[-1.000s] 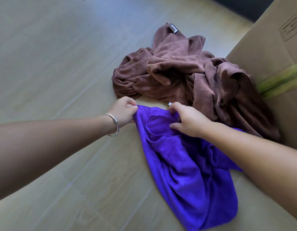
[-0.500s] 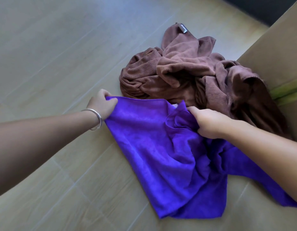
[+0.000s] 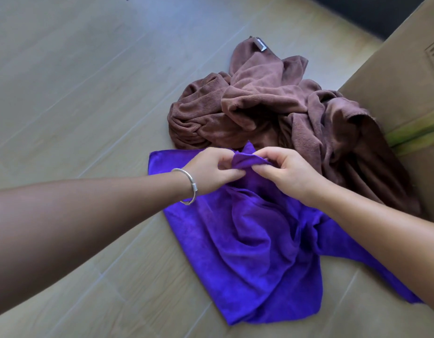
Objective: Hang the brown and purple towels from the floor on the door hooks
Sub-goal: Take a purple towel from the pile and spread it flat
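Purple towel [image 3: 247,240] lies crumpled on the floor [image 3: 77,106] just in front of the brown towel [image 3: 272,113], left hand [image 3: 211,170] and right hand [image 3: 287,173] both pinching one raised fold; find the hanging loop or corner first, then lift clear.

- I see both forearms reach forward, converging at centre.
- My left hand [image 3: 212,170], a silver bangle [image 3: 190,189] on its wrist, has fingers curled, pinching a fold of the purple towel [image 3: 255,240].
- My right hand [image 3: 287,173] pinches the same fold, knuckles up.
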Motion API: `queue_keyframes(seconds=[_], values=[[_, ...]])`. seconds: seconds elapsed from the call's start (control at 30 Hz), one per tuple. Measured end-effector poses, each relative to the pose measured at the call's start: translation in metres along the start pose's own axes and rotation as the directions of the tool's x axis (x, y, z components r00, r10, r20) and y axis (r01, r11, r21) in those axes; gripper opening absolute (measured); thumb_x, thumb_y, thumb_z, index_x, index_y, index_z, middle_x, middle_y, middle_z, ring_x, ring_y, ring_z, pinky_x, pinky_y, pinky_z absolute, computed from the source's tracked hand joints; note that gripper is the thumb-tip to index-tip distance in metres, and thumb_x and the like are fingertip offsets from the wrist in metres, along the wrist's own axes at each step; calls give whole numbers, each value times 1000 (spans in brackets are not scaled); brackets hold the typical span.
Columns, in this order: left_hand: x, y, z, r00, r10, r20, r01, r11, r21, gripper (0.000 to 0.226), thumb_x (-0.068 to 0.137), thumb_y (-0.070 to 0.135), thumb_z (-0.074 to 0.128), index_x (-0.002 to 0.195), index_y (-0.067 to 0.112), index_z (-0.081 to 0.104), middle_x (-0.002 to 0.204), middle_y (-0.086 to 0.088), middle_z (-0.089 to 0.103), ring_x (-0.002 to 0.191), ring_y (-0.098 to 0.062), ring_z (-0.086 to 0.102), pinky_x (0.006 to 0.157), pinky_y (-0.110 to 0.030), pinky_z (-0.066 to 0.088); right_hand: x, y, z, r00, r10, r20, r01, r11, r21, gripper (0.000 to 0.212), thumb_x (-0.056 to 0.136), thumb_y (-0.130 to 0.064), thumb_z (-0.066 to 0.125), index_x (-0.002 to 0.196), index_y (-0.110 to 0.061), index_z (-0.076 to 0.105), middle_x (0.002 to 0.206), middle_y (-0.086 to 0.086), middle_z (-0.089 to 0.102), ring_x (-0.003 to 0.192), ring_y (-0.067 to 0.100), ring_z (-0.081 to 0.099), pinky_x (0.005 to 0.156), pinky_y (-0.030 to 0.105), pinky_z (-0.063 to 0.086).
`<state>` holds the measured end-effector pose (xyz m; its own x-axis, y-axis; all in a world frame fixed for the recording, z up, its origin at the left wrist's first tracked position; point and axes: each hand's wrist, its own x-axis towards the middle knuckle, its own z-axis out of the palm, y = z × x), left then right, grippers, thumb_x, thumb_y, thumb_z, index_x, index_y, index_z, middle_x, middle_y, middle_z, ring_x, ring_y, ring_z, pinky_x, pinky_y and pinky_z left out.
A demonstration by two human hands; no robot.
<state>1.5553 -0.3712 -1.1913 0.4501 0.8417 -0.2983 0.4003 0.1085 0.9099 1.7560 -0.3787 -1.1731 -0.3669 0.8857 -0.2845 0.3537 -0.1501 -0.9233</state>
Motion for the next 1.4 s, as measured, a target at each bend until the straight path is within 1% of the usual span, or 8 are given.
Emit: queue_keyframes(seconds=[0.17,0.3,0.5,0.67,0.83,1.0,1.3,1.4], values=[[2,-6,-7,949,-228,-218,144,928,-343,4,90,14,65,88,15,62,89,-17,67,82,-26,60,81,-57,52,8,15,-15,990,133,42,-114,946,-303,11,82,-25,74,86,-17,69,81,3,72,70,8,60,77,42,53],[1,-20,-29,843,-234,-484,111,957,-269,10,92,18,62,82,19,65,75,-1,63,72,-16,55,71,-35,48,7,26,-22,956,259,134,-194,908,-372,18,83,-29,73,84,-12,68,78,6,70,68,10,55,76,46,51],[-12,-45,-68,774,-242,-585,160,969,-189,15,93,26,59,78,24,61,70,3,60,64,-12,53,63,-32,45,11,18,-22,977,176,119,-81,824,-560,12,78,-34,75,78,-30,64,71,-9,66,60,-5,54,62,15,42],[-17,-46,-91,660,-415,-626,132,884,-448,18,96,23,54,80,22,59,79,-9,61,72,-23,56,71,-43,49,11,5,-18,991,31,129,54,789,-612,15,78,-35,73,75,-27,60,64,-12,58,61,-1,53,58,18,39],[-14,-22,-63,824,-330,-461,62,861,-505,13,95,17,58,85,16,67,70,2,72,60,-9,66,59,-24,56,23,-8,0,997,-43,60,67,861,-504,31,74,-54,71,97,-34,65,83,-15,66,80,-1,61,75,18,47],[-8,-5,-44,871,-288,-398,33,843,-537,16,96,15,56,86,17,69,72,1,72,63,-10,65,61,-24,56,37,-3,11,973,107,205,-10,904,-428,49,72,-22,80,116,-28,59,108,-9,65,92,3,64,87,24,52],[-22,-29,-114,455,-349,-819,47,928,-369,17,94,30,58,81,22,64,68,4,55,64,-12,50,62,-26,44,24,7,-10,973,85,214,123,596,-793,21,77,-38,70,79,-25,55,73,-6,59,86,26,60,67,30,42],[-32,-36,-132,358,-315,-879,97,949,-300,20,93,37,57,79,25,63,63,10,51,54,-4,45,58,-23,41,24,-4,-11,990,-7,143,108,693,-713,25,76,-44,68,72,-25,53,66,-5,58,73,21,58,67,35,48]])
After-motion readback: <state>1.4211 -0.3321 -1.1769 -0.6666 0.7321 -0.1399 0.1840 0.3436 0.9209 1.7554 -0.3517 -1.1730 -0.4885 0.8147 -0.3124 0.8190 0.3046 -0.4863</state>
